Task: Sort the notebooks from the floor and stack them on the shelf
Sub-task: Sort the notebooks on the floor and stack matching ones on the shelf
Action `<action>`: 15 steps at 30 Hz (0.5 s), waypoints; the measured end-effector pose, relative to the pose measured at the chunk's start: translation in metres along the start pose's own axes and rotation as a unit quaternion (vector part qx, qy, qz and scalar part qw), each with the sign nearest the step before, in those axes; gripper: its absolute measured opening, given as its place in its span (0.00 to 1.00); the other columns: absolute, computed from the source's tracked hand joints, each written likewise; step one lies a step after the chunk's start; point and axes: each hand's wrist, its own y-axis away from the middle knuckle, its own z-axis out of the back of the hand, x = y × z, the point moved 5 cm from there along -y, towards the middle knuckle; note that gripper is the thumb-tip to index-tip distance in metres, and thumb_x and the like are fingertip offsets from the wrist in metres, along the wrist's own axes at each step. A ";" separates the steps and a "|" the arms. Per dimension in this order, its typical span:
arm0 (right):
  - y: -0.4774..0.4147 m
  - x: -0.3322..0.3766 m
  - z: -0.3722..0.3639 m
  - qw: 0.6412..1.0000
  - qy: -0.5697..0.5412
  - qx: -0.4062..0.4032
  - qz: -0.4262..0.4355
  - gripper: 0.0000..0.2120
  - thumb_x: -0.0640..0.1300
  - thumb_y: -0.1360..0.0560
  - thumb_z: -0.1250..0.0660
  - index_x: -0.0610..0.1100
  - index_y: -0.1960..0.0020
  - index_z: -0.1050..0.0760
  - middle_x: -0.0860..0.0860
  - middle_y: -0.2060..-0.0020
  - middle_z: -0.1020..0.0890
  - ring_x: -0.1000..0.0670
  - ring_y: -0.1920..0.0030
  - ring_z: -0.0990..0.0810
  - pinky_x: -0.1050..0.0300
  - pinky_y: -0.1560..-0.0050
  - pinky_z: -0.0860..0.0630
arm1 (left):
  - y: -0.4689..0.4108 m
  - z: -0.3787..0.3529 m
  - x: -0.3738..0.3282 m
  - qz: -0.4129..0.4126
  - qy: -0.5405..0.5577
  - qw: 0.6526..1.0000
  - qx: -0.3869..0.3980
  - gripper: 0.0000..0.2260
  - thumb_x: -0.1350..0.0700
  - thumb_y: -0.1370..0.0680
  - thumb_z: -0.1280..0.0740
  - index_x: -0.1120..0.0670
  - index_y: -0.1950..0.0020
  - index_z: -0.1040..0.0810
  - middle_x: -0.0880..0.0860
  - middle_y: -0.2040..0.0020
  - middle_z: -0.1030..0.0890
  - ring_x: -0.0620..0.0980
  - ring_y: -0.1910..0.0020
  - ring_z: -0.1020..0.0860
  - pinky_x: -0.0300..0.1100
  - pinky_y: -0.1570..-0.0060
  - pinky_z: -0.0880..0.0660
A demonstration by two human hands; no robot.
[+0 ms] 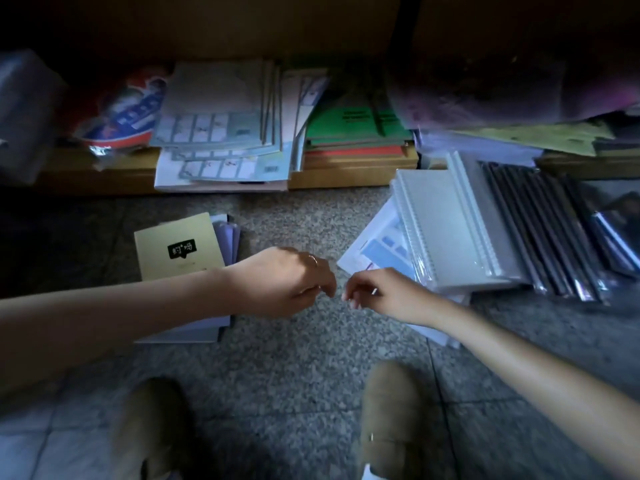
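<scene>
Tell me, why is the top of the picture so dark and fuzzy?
Head view: the shelf lies in shadow; the purple stack is blurred; light reaches mainly the floor, left hand and right hand; the wide lens bends the edges.

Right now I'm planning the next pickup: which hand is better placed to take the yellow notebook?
Left. The left hand hovers just right of the yellow notebook, its forearm crossing that pile. The right hand sits nearer the spiral notebooks on the other side.
</scene>
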 end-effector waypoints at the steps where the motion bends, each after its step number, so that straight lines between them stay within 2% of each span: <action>1: -0.001 -0.002 -0.007 1.000 0.010 0.017 -0.001 0.14 0.34 0.25 0.40 0.52 0.56 0.23 0.55 0.63 0.18 0.56 0.59 0.20 0.63 0.56 0.27 | 0.001 -0.005 0.001 0.009 0.001 1.000 0.004 0.17 0.53 0.27 0.46 0.48 0.45 0.22 0.46 0.48 0.20 0.47 0.49 0.22 0.41 0.53 0.26; 3: -0.006 -0.004 -0.015 0.998 0.050 0.049 0.004 0.11 0.35 0.27 0.38 0.48 0.50 0.22 0.53 0.57 0.19 0.50 0.55 0.21 0.57 0.53 0.27 | 0.002 -0.017 0.005 0.040 0.030 0.999 0.013 0.15 0.54 0.27 0.44 0.47 0.44 0.23 0.46 0.46 0.20 0.48 0.47 0.22 0.43 0.51 0.26; 5: -0.016 -0.008 -0.012 0.981 0.182 0.060 0.017 0.16 0.39 0.28 0.35 0.46 0.41 0.26 0.50 0.46 0.23 0.49 0.43 0.26 0.54 0.45 0.31 | -0.001 -0.033 0.010 0.053 0.047 0.997 0.044 0.14 0.56 0.26 0.41 0.47 0.43 0.24 0.46 0.44 0.21 0.47 0.45 0.23 0.42 0.49 0.27; 7: -0.025 -0.012 0.008 0.940 0.342 -0.016 0.012 0.25 0.44 0.28 0.33 0.46 0.32 0.33 0.47 0.36 0.31 0.46 0.32 0.36 0.51 0.37 0.38 | -0.009 -0.042 0.016 0.046 0.054 0.996 0.046 0.15 0.56 0.26 0.42 0.47 0.43 0.24 0.47 0.44 0.22 0.48 0.44 0.24 0.42 0.48 0.28; 8: -0.028 -0.013 0.020 0.920 0.385 -0.070 -0.003 0.28 0.45 0.29 0.32 0.45 0.30 0.36 0.45 0.34 0.34 0.43 0.30 0.40 0.48 0.34 0.40 | -0.014 -0.044 0.019 0.048 0.060 0.996 0.040 0.14 0.55 0.26 0.41 0.47 0.43 0.24 0.46 0.44 0.22 0.48 0.44 0.24 0.42 0.48 0.28; 10: -0.030 -0.022 0.044 0.893 0.421 -0.129 -0.089 0.33 0.46 0.27 0.33 0.44 0.27 0.42 0.39 0.29 0.41 0.36 0.27 0.48 0.42 0.29 0.47 | -0.025 -0.042 0.027 0.058 0.081 0.995 0.026 0.12 0.57 0.25 0.39 0.47 0.43 0.24 0.46 0.44 0.22 0.46 0.44 0.25 0.40 0.48 0.30; 13: -0.024 -0.051 0.067 0.864 0.417 -0.131 -0.250 0.34 0.49 0.22 0.42 0.45 0.24 0.56 0.36 0.25 0.56 0.34 0.26 0.60 0.40 0.27 0.58 | -0.037 -0.034 0.035 0.050 0.108 0.993 0.010 0.12 0.57 0.24 0.38 0.47 0.43 0.23 0.45 0.44 0.22 0.45 0.44 0.25 0.39 0.48 0.31; 15: -0.014 -0.064 0.079 0.837 0.439 -0.157 -0.288 0.37 0.54 0.23 0.43 0.46 0.23 0.60 0.36 0.25 0.60 0.35 0.26 0.62 0.38 0.28 0.63 | -0.045 -0.029 0.040 0.043 0.123 0.991 0.005 0.11 0.57 0.24 0.38 0.48 0.44 0.23 0.45 0.45 0.21 0.45 0.45 0.24 0.39 0.49 0.30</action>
